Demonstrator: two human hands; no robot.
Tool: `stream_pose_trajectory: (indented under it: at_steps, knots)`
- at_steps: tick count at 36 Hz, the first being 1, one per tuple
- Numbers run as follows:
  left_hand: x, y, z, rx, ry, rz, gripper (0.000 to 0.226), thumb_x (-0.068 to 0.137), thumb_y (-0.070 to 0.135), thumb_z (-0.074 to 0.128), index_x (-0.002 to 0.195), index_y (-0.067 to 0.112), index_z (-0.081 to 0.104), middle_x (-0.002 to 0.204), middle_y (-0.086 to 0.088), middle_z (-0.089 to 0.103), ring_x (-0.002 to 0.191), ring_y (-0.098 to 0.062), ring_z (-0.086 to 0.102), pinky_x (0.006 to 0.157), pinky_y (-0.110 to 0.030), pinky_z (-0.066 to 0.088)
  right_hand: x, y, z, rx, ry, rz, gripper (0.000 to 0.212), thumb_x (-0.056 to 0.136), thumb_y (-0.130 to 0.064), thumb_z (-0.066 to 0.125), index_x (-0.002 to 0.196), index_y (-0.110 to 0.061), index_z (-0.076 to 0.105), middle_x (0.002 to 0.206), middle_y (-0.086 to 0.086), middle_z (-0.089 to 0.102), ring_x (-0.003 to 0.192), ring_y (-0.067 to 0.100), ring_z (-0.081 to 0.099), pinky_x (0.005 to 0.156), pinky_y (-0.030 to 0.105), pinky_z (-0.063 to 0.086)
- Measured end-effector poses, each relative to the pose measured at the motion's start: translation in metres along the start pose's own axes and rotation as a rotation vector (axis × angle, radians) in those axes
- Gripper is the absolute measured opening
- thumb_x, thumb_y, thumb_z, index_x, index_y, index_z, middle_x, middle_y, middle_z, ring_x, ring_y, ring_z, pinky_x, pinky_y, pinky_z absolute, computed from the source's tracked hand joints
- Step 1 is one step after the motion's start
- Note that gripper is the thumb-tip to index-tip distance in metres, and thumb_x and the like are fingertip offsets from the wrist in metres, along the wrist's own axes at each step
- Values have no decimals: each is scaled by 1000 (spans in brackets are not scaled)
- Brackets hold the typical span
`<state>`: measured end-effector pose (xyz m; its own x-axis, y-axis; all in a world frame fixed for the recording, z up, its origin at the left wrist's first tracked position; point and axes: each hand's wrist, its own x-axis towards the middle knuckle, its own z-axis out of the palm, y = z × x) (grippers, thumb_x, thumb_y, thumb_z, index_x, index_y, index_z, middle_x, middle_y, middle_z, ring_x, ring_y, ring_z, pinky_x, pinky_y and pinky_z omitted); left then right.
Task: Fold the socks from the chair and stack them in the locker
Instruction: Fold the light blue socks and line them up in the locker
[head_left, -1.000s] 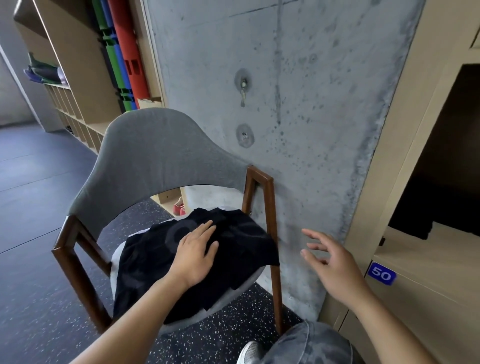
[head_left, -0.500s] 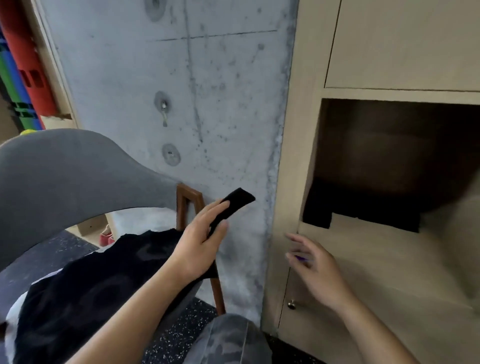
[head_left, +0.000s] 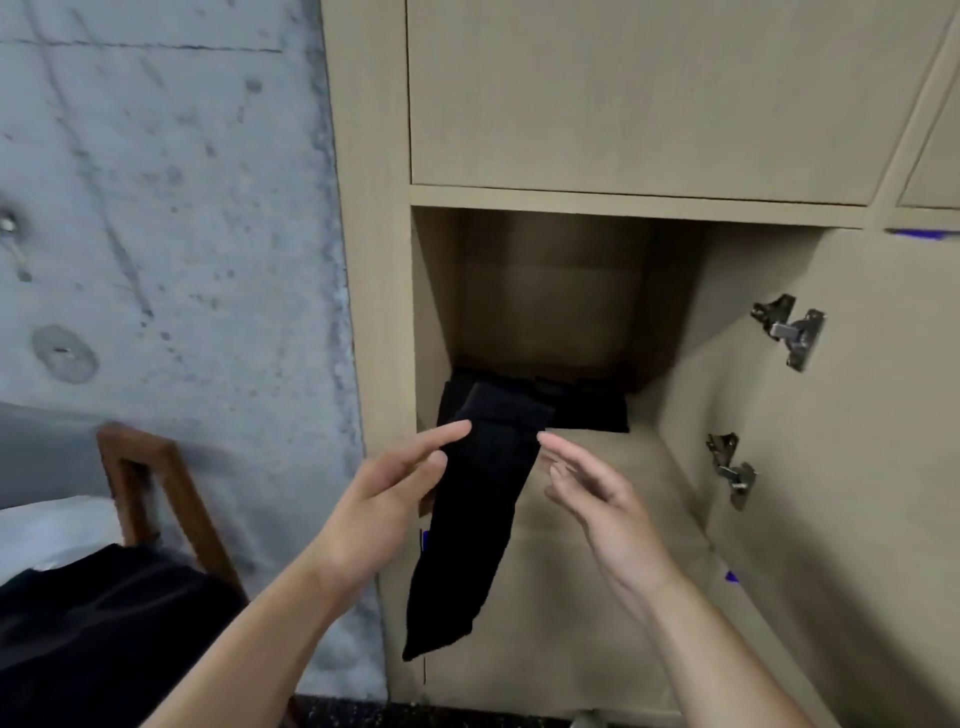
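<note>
I have a black sock (head_left: 478, 525) hanging long and unfolded in front of the open locker (head_left: 587, 499), its top end up near the dark stack (head_left: 576, 408) that already lies at the back of the locker floor. My left hand (head_left: 379, 514) is at the sock's left edge, with the index finger stretched out along the top and the thumb just under it; it looks like a light pinch on the cloth, but the contact is hidden behind the fabric, so I cannot tell for certain. My right hand (head_left: 597, 499) is just beside the sock's right edge, fingers straight and relaxed, grasping nothing.

I judge this to be the folding step for this one sock: it is off the chair (head_left: 156, 493) but not yet doubled over or laid on the stack. More dark cloth (head_left: 104, 629) waits on the chair seat at lower left (so the job is far from finished).

The next move calls for the right hand to catch the free edge, so both hands can bring the dangling toe end up to the top. The cloth is limp and will sag or twist, so an even hold on both sides matters. After that it goes flat onto the stack inside.
</note>
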<state>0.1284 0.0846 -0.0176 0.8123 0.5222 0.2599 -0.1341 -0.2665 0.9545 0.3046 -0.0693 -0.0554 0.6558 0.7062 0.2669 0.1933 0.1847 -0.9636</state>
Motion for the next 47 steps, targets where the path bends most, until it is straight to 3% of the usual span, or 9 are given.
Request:
stream_pose_trajectory:
  at_steps: [11, 17, 27, 31, 34, 38, 40, 43, 47]
  knots:
    - [8, -35, 9, -171, -82, -60, 36, 105, 19, 47, 134, 26, 67, 135, 6, 68, 132, -10, 58, 114, -37, 40, 3, 8, -25, -97, 8, 44, 31, 104, -18, 56, 121, -37, 75, 124, -12, 73, 120, 2, 62, 99, 25, 46]
    - [11, -45, 9, -168, -89, -47, 36, 107, 19, 48, 135, 33, 66, 136, 5, 67, 133, -13, 58, 117, -46, 37, 7, 11, -26, 28, 58, 24, 34, 102, -11, 59, 123, -33, 75, 130, -3, 71, 127, 14, 61, 102, 34, 46]
    - [9, -57, 29, -71, -161, -28, 33, 99, 26, 57, 123, 43, 72, 111, -1, 74, 106, -22, 69, 101, -35, 54, 9, 0, -32, 271, 126, 53, 36, 98, -6, 61, 131, -14, 68, 134, 3, 68, 134, 21, 57, 116, 39, 41]
    - [5, -63, 35, 29, -255, -26, 32, 98, 37, 55, 124, 48, 69, 94, -19, 63, 93, -31, 60, 95, -23, 51, 7, 0, -37, 260, 187, 63, 33, 97, -6, 61, 126, -19, 72, 120, -3, 74, 111, 11, 65, 94, 30, 50]
    - [4, -70, 37, 93, -322, -55, 28, 103, 51, 53, 128, 52, 65, 96, -6, 56, 88, -25, 50, 92, -32, 44, 5, 2, -41, 252, 203, 71, 34, 98, -6, 60, 126, -19, 72, 112, -3, 74, 104, 11, 66, 89, 29, 50]
    - [4, -69, 38, 101, -283, -49, 27, 104, 42, 55, 127, 47, 68, 102, -21, 68, 95, -22, 61, 95, -28, 46, 0, 4, -45, 167, 176, 101, 35, 100, -10, 60, 132, -22, 68, 131, -1, 70, 125, 20, 63, 104, 40, 50]
    - [2, -64, 37, 58, -238, -48, 30, 103, 27, 56, 126, 41, 71, 117, -4, 74, 116, -4, 64, 105, -18, 45, -5, 2, -45, 114, 122, 116, 38, 102, -10, 57, 138, -22, 63, 134, 0, 69, 126, 22, 63, 110, 47, 47]
    - [1, -57, 33, -13, -208, -67, 33, 104, 18, 55, 128, 34, 70, 127, 16, 70, 127, 3, 57, 113, -25, 41, -14, -2, -44, 44, 32, 158, 40, 103, -13, 56, 141, -28, 58, 129, 0, 71, 122, 21, 66, 110, 46, 46]
    - [5, -59, 25, -102, -138, -74, 35, 104, 17, 54, 129, 36, 70, 127, 3, 72, 129, -7, 59, 118, -39, 36, -29, 4, -44, -43, -43, 230, 43, 103, -17, 58, 143, -35, 55, 128, 0, 72, 124, 19, 64, 114, 48, 43]
